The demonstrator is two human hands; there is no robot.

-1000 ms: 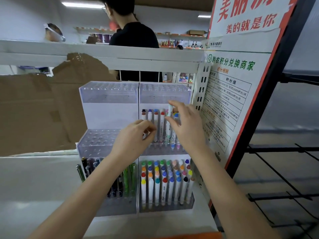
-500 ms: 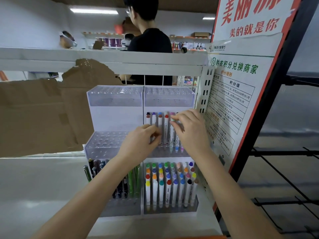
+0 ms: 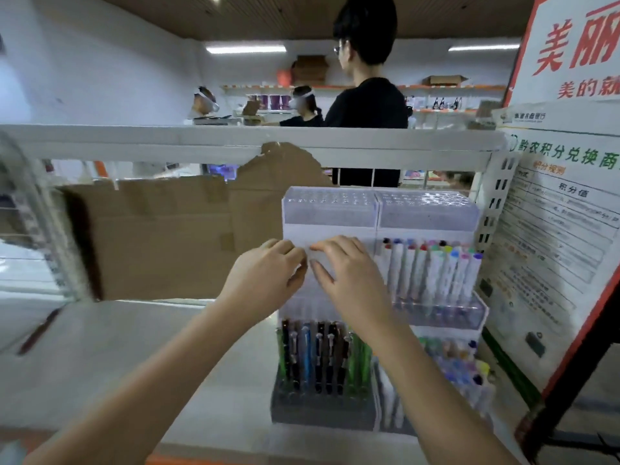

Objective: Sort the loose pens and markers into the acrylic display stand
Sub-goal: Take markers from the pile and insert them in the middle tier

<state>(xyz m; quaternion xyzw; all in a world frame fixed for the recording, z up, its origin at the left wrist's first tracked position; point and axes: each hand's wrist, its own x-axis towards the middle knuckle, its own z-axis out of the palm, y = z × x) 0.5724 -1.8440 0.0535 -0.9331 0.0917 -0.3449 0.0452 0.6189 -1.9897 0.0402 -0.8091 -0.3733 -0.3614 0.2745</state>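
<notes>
- We are holding our left hand (image 3: 265, 280) and right hand (image 3: 349, 276) together before the acrylic display stand (image 3: 328, 209)'s bare left tier; fingers curling, contents untellable.
- Markers (image 3: 432, 273) are standing upright just right, nearer our right hand.

- Both bare forearms reach forward and up from the bottom edge, drawing closer together toward the hands.
- Left hand (image 3: 265, 280): back facing the camera, fingers (image 3: 285, 250) curled inward toward the right hand; whether they hold anything cannot be told.
- Right hand (image 3: 349, 276): back up, fingers loosely bent, pointing left, thumb lowest.
- The fingertips of both hands nearly meet.
</notes>
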